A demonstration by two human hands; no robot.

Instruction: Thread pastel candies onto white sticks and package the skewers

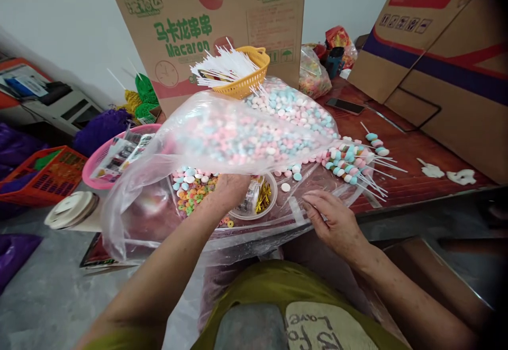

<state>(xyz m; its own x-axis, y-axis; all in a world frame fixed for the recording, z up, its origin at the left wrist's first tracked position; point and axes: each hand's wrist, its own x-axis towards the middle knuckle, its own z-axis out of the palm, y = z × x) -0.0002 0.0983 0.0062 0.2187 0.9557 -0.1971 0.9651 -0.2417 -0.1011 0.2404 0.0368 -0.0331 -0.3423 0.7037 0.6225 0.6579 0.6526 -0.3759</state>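
Note:
My left hand (234, 187) reaches in under the edge of a clear plastic bag (151, 180), over a round plastic tub (273, 194). Its fingers are hidden by the plastic and the hand itself. In the tub lie small printed packets (253, 197) and gold tinsel strips (264, 197). Coloured cereal rings (194, 199) are heaped left of it. Behind, a large pile of pastel marshmallows (286, 106) lies partly under the plastic. My right hand (333, 220) is at the table's front edge, fingers loosely bent and apart from the thumb, nothing visible in it. Beyond it lie marshmallow skewers (349, 162).
A yellow basket (250, 82) of white sticks (226, 66) rests behind the pile. Large cardboard boxes stand behind (178, 53) and at the right (444, 64). A phone (345, 106) and crumpled tissues (460, 177) lie right. A pink basket (95, 167) holds packets at left.

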